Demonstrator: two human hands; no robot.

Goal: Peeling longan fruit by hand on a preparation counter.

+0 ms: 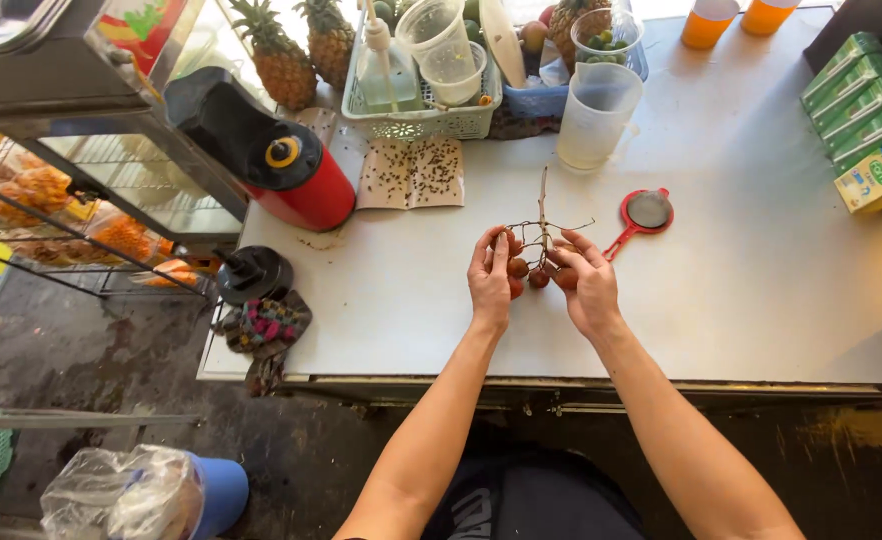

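A bunch of small brown round fruits (533, 262) on a thin bare branching twig lies near the middle of the white table (761, 290), a little toward its near edge, with the twig's main stem pointing toward the far side. The left hand (490, 277) is curled around the left side of the bunch, its fingers closed on one or two of the fruits. The right hand (586, 280) comes in from the right, its thumb and fingers pinched on a fruit at the right side of the bunch; the other fingers are loosely bent.

Just right of the hands, and a little farther, lies a small red-rimmed strainer (645, 212), its handle pointing toward the right hand. Beyond the twig stands a clear plastic measuring jug (597, 115). To the far left of the bunch lies a sheet of sticky paper dotted with dark insects (412, 172), and left of that a red and black blender base (271, 155) lies tilted at the table's left edge. A pale green plastic basket (421, 115) with cups and a bottle stands along the far edge, with pineapples (296, 50) beside it. Green drink cartons (856, 100) are stacked at the far right.
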